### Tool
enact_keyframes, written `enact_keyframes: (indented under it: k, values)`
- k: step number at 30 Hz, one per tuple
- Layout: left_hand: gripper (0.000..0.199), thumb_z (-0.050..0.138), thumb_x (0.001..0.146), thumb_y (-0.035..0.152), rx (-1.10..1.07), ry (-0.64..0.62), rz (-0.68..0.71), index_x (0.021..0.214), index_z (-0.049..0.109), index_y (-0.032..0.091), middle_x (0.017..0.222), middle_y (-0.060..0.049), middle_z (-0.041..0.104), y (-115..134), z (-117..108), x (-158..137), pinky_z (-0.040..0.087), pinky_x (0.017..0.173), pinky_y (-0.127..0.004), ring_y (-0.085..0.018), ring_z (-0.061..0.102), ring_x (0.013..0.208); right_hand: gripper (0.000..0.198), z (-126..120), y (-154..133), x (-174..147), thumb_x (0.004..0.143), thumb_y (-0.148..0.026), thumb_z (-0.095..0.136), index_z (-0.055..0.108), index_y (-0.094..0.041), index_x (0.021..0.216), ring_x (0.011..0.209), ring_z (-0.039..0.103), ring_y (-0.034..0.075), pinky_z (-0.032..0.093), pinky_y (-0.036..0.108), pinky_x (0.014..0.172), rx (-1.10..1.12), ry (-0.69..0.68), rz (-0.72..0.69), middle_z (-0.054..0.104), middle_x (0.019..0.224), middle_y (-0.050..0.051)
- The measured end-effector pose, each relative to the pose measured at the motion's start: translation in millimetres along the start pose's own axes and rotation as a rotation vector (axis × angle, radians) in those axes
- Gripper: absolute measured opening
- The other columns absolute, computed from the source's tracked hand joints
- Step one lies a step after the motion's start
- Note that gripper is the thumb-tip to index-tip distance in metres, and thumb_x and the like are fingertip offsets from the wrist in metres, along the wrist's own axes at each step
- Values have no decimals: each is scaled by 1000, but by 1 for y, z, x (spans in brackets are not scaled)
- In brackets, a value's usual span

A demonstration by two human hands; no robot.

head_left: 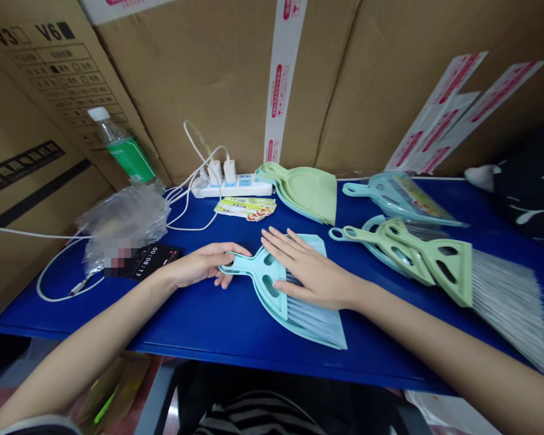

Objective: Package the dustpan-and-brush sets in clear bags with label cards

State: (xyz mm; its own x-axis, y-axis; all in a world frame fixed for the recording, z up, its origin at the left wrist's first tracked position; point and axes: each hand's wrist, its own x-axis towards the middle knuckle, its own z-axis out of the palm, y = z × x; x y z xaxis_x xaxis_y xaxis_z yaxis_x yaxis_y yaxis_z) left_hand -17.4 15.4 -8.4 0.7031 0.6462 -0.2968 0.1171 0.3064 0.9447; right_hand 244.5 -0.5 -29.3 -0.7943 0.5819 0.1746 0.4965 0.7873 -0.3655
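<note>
Cardboard panels [199, 90] rise at twelve o'clock behind our blue surface [199, 326], where a light-blue brush [277, 302] lies nested on its matching dustpan [316, 243], directly before us. Their shared long axis slants from handles near ten o'clock to bristles near four. Our left hand [206, 264], nearer the handles, closes lightly around their tips; our right hand [310, 278] rests open and flat across the brush's head and bristles, fingers towards eleven. More brushes [448, 263] lie apart at three o'clock.
</note>
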Motion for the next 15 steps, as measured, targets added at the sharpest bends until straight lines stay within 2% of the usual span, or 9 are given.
enact_keyframes:
  k: [7,15]
  values:
    - [38,66,87,42,25,-3,34,110,59,13,64,4,54,-1,1,0,35,48,-20,-9,52,53,74,0,-3,0,98,-56,30,21,-6,153,147,4,25,12,54,120,-20,-2,12,17,159,19]
    - [36,59,91,43,158,-16,57,111,56,13,58,5,53,2,3,-1,31,46,-21,-9,45,50,74,2,-2,1,99,-56,29,21,-7,153,147,3,24,12,52,120,-40,8,16,16,159,17]
